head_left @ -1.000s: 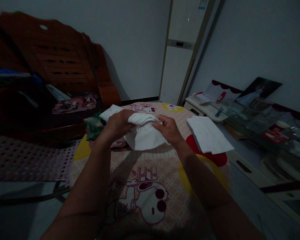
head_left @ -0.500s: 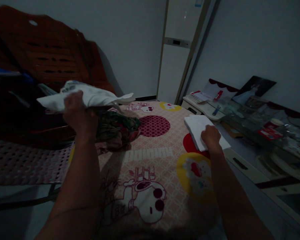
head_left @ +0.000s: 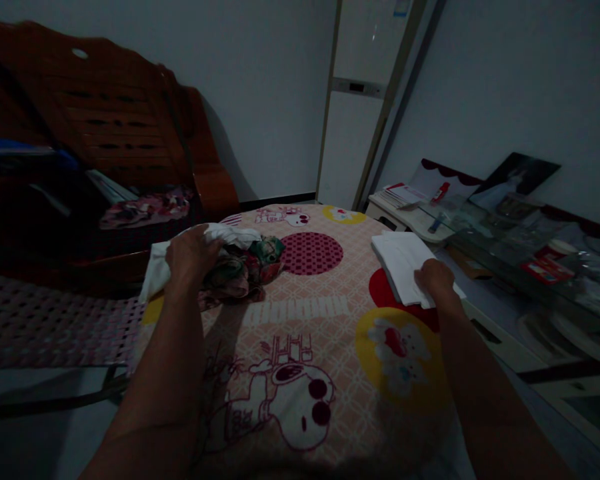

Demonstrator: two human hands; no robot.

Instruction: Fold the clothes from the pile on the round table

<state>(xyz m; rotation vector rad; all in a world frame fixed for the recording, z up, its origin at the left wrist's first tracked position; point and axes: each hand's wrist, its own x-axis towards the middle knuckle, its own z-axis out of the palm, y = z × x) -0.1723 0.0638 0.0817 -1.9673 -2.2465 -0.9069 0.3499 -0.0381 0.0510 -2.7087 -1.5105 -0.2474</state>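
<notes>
A patterned, cloth-covered counter (head_left: 330,333) fills the head view. Well apart, the left hand (head_left: 193,257) rests on a white cloth (head_left: 237,235) over crumpled floral fabric (head_left: 243,277), the right hand (head_left: 436,278) against a folded white stack (head_left: 397,263); whether either grips, I cannot tell.

Rumpled white cloth (head_left: 235,235): loosely bunched, its middle covered by the left hand (head_left: 193,257); a flap is spread to the left, a creased end to the right.
Rumpled cloth's place: set at the left side of the table cover (head_left: 305,287), with part of the patterned cloth overlapped.
Patterned cloth (head_left: 240,273): crumpled into a dark heap, coloured in green, red and dusty pink; its far-left part is hidden under the white.
Folded white cloth (head_left: 403,261): folded flat in layers, laid slantwise at the right side, well apart from the heap; its right edge is partly covered by the right hand (head_left: 436,277).
</notes>
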